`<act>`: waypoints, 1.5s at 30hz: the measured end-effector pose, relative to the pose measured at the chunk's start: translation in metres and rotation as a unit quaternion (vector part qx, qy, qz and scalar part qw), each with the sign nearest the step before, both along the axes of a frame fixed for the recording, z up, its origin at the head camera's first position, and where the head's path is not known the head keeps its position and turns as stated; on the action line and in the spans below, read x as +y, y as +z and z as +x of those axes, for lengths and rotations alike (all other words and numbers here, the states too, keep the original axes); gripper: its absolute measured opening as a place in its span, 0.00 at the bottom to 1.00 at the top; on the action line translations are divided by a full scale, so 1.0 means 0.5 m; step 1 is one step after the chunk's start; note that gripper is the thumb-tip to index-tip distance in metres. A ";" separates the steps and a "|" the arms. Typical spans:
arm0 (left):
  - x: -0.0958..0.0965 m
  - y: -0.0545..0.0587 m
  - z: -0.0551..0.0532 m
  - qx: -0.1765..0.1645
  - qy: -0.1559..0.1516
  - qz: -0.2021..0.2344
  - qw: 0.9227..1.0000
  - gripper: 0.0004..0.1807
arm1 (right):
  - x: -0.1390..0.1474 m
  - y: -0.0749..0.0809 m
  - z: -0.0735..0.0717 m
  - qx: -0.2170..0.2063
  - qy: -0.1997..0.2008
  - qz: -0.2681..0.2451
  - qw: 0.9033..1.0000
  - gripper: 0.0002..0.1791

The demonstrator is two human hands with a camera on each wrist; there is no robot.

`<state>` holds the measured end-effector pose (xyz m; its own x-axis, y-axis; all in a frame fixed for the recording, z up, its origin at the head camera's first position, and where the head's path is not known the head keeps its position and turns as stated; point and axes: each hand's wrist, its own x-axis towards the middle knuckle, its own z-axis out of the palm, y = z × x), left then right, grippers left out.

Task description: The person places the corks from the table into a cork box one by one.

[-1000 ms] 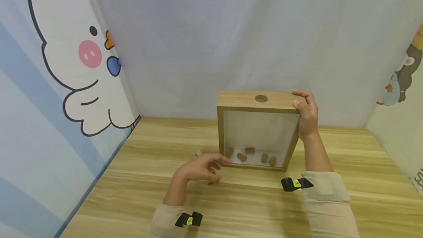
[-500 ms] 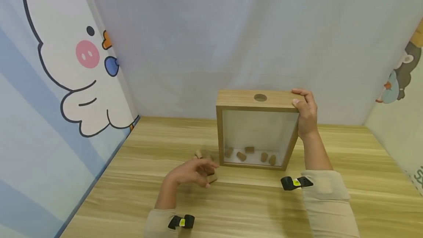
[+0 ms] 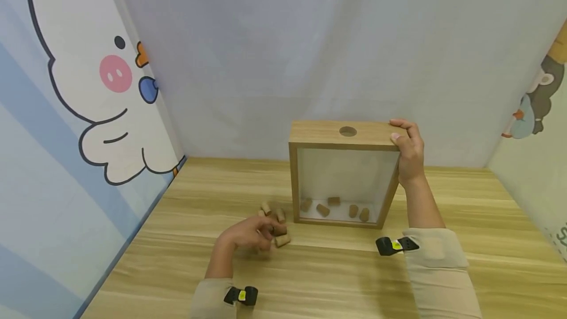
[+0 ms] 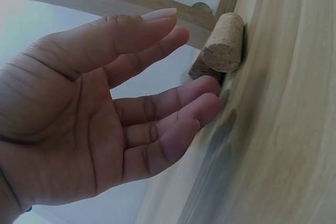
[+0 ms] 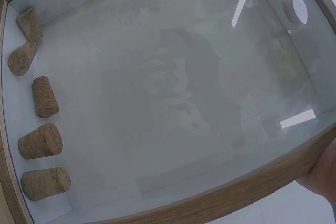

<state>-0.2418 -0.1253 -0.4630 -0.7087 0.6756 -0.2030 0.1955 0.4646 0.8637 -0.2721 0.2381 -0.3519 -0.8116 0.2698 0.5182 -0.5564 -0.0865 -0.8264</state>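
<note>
A glass-fronted wooden box frame point(image 3: 319, 133) stands upright on the table, with a round hole in its top. Several corks point(image 3: 323, 210) lie on its floor behind the pane; the right wrist view shows these corks point(image 5: 46, 183) up close. My right hand point(image 3: 411, 159) grips the box's upper right corner, thumb on the top face. Left of the box, my left hand point(image 3: 245, 233) is low among loose corks point(image 3: 282, 240). Its fingers are loosely bent with nothing between them in the left wrist view, where a cork point(image 4: 223, 43) lies just beyond the fingertips.
More loose corks point(image 3: 266, 207) lie on the wood-grain table point(image 3: 336, 279) behind the left hand. A pale curtain point(image 3: 266, 63) hangs behind the table. Cartoon-printed panels point(image 3: 66, 127) flank it on both sides.
My left hand has drawn back leftward from the box's lower left corner to the loose corks, uncovering some of them. The right hand keeps its grip and the box stays put.
</note>
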 end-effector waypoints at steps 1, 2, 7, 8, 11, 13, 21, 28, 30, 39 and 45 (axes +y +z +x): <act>0.002 -0.002 -0.001 -0.011 0.000 -0.002 1.000 0.28 | 0.000 -0.001 0.000 0.000 -0.001 0.001 1.000 0.15; 0.005 -0.005 -0.003 -0.020 -0.001 -0.004 1.000 0.28 | 0.000 -0.001 0.000 0.000 -0.001 0.001 1.000 0.15; 0.024 -0.013 -0.012 -0.036 -0.002 -0.034 0.999 0.29 | 0.002 -0.001 0.000 0.000 -0.004 0.000 1.000 0.15; 0.028 -0.015 -0.014 -0.034 -0.003 -0.042 0.999 0.29 | 0.002 -0.001 0.000 0.000 -0.005 0.000 1.000 0.15; 0.041 -0.020 -0.017 -0.032 -0.005 -0.064 0.997 0.27 | 0.003 -0.001 -0.001 0.001 -0.006 -0.001 1.000 0.15; 0.047 -0.024 -0.017 -0.037 -0.005 -0.068 0.997 0.25 | 0.003 -0.001 -0.001 0.001 -0.004 -0.003 1.000 0.15; 0.038 -0.014 -0.005 -0.065 0.002 -0.025 0.998 0.22 | -0.003 0.001 -0.002 0.006 0.000 0.000 1.000 0.15; 0.023 0.015 0.003 -0.070 -0.012 0.040 0.997 0.19 | 0.000 0.001 0.003 0.003 -0.004 0.009 1.000 0.15; 0.024 0.020 0.004 -0.062 -0.006 0.053 0.997 0.19 | -0.001 0.001 0.004 0.003 -0.002 0.009 1.000 0.15; 0.045 0.074 0.004 0.049 0.006 0.071 0.996 0.21 | 0.001 0.005 0.002 0.005 -0.005 0.008 1.000 0.15; 0.056 0.120 0.007 0.111 0.050 0.094 0.988 0.21 | 0.000 0.004 0.004 -0.008 -0.005 0.007 1.000 0.15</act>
